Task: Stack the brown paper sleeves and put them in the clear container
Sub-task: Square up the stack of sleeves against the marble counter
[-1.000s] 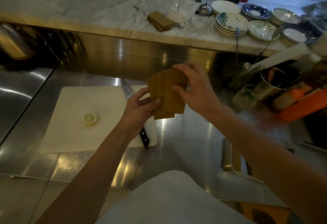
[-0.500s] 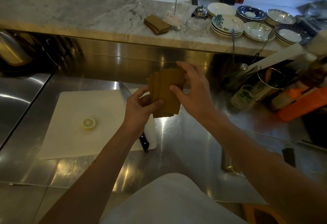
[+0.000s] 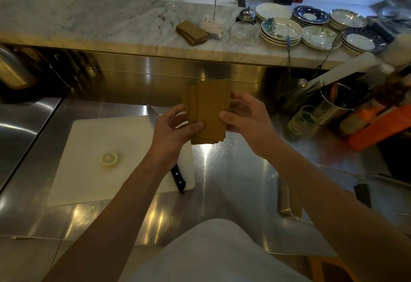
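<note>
A fanned bunch of brown paper sleeves (image 3: 210,108) stands upright in the air above the steel counter. My left hand (image 3: 175,129) grips its lower left edge, thumb across the front. My right hand (image 3: 245,119) holds its right edge, thumb on the front face. A second, flat stack of brown paper sleeves (image 3: 191,32) lies on the marble ledge behind. A clear container (image 3: 289,201) sits low at the right under my right forearm, mostly hidden.
A white cutting board (image 3: 93,148) with a lemon half (image 3: 109,158) and a black-handled knife (image 3: 175,170) lies at the left. Stacked plates (image 3: 281,31) crowd the ledge. A glass (image 3: 302,120), a metal utensil cup (image 3: 333,106) and orange items stand at the right.
My right hand slid from the top of the sleeves down to their right edge. The fan has narrowed, with the sleeves drawn closer together.
</note>
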